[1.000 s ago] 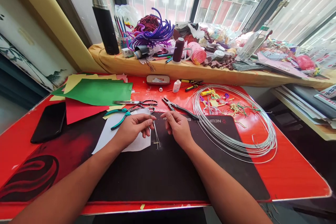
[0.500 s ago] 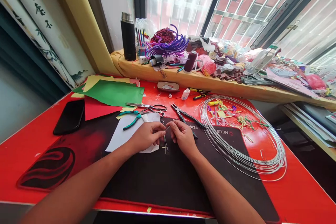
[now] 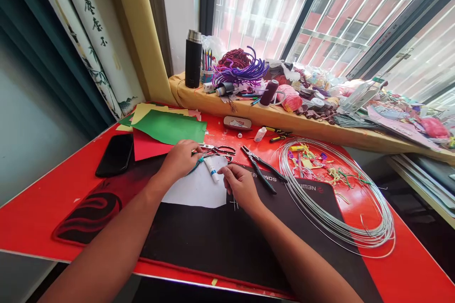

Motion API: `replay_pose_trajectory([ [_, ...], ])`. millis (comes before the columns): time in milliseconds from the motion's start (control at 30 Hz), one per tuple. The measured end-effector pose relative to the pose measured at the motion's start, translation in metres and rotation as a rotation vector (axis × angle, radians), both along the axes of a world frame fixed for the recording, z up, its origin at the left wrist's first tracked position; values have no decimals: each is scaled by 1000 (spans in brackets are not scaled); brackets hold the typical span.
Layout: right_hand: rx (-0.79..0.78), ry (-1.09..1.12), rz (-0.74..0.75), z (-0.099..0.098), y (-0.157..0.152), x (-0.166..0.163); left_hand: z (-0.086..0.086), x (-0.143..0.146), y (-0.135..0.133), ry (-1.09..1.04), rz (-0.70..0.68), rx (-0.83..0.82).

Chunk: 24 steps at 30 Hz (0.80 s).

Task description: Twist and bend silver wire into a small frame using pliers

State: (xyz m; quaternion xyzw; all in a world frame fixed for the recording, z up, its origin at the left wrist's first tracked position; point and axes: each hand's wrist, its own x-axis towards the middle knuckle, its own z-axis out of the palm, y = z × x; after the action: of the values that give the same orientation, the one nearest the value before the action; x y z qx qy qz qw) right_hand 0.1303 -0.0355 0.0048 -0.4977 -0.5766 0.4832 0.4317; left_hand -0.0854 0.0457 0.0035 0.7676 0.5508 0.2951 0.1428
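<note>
My left hand (image 3: pixel 182 160) is curled over the pliers with teal handles (image 3: pixel 196 164), covering most of them; its fingers are closed on them. My right hand (image 3: pixel 241 183) pinches thin metal wires (image 3: pixel 235 205), whose ends stick out below the fingers. Between the hands lies a white glue tube (image 3: pixel 212 170) with a blue band, on a sheet of white paper (image 3: pixel 194 194). Scissors (image 3: pixel 222 150) rest just beyond the left hand. Dark-handled pliers (image 3: pixel 261 170) lie with jaws apart to the right of my right hand.
A big coil of silvery wire (image 3: pixel 380 218) lies on the right, beside colourful scraps (image 3: pixel 334 175). Coloured paper (image 3: pixel 170 127) and a black phone (image 3: pixel 114 155) are at the left. A small white bottle (image 3: pixel 260 134) stands near the crowded sill, where a black flask (image 3: pixel 193 59) stands.
My left hand has left the wires and moved left and away from me onto the teal-handled pliers. The right hand keeps the wires. The glue tube is now uncovered. The view has shifted.
</note>
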Motion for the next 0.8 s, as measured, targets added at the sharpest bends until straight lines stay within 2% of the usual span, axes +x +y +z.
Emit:
replay_pose_trajectory([
  [67,-13,9,0,-2,-3,-7,-5,2,-2,89,-76,-34],
  [200,-25,18,-12,-4,-6,-9,-12,8,-7,205,-95,-36],
  [467,-59,69,-62,-8,-7,-3,-17,6,1,124,-133,21],
  [800,-33,73,-84,-13,-14,-3,-20,6,4,242,-177,26],
])
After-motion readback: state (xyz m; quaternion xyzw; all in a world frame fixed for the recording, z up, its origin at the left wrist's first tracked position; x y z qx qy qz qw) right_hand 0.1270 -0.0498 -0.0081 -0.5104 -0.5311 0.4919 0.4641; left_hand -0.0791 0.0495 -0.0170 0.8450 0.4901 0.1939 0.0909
